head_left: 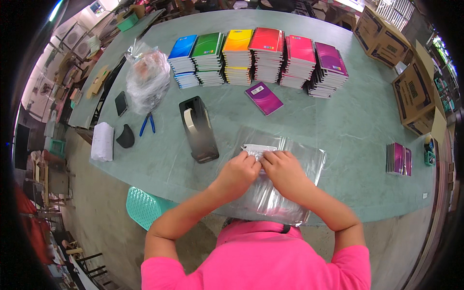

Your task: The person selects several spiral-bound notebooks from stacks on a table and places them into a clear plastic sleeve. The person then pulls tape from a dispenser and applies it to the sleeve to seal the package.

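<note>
Clear plastic (278, 199), lower centre — left hand (241, 170) and right hand (281, 169) curled, pinching it; purple bundle (399, 159), far right, seems bagged, notebook stacks (267, 55), upper centre, unbagged.

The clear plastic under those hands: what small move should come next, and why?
Perhaps ease the left hand and right hand gently apart, smoothing the clear plastic. Their fingertips meet close together beside a pale-edged item, and the plastic around them looks creased. Exactly what the fingers hold is hard to see, so that's only a judgement.
</note>
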Action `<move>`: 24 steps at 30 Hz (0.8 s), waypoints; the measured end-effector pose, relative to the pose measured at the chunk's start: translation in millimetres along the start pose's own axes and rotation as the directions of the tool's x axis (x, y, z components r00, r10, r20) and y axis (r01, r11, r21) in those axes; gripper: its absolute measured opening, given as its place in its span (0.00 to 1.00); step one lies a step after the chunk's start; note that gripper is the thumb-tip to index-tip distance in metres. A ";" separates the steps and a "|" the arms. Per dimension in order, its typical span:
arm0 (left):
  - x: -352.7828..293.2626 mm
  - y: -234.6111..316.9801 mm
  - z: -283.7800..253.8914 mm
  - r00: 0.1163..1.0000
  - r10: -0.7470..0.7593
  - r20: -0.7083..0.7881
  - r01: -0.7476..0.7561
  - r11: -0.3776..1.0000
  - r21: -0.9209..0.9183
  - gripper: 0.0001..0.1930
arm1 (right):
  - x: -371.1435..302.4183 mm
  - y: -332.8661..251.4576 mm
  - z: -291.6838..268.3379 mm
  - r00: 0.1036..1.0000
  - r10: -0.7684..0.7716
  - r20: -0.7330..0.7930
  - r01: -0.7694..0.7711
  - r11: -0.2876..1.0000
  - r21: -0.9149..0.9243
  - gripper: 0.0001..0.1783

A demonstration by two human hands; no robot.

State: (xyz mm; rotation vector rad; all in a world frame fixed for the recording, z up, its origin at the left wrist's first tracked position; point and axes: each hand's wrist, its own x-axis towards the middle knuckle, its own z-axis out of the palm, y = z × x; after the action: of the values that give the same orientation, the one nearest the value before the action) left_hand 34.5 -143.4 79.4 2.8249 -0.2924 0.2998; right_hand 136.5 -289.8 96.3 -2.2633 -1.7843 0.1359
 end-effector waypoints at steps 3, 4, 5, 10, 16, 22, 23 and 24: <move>-9.6 5.5 5.7 0.994 0.015 -0.109 -0.012 1.000 0.029 0.09 | 5.2 5.0 -12.3 0.966 0.193 0.174 -0.237 0.928 0.287 0.20; -10.5 8.2 8.2 0.987 0.031 -0.159 -0.025 0.999 0.038 0.09 | 6.3 9.4 -6.0 0.994 0.103 0.023 -0.105 0.937 0.334 0.21; -12.2 9.9 12.8 0.979 0.033 -0.203 -0.026 0.999 0.037 0.10 | 8.7 16.0 8.9 0.991 0.014 -0.131 0.035 0.932 0.360 0.22; -30.0 6.6 40.2 0.907 0.081 -0.414 -0.044 0.994 0.099 0.12 | 6.0 24.7 39.5 0.972 -0.185 -0.147 0.214 0.953 0.215 0.29; -60.7 -40.1 30.1 0.690 -0.273 -0.670 0.315 0.947 -0.061 0.10 | 3.7 30.8 38.8 0.960 -0.255 -0.115 0.271 0.950 0.158 0.26; -80.4 -124.7 32.6 0.124 -0.991 0.058 0.569 0.023 -0.822 0.16 | 6.2 26.0 36.9 0.948 -0.295 -0.116 0.308 0.945 0.110 0.27; -76.3 -127.2 27.4 0.186 -0.977 -0.106 0.646 0.202 -0.736 0.16 | 6.9 24.8 35.6 0.947 -0.301 -0.112 0.313 0.943 0.112 0.27; -72.5 -129.5 22.9 0.264 -0.931 -0.253 0.704 0.365 -0.610 0.17 | 7.9 23.7 34.5 0.946 -0.305 -0.107 0.317 0.942 0.113 0.26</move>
State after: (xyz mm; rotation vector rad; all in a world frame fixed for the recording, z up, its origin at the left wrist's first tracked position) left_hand -1.3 -16.4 7.7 1.9149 1.1795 0.7006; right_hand 152.8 -282.4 57.6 -1.8420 -1.9959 0.0865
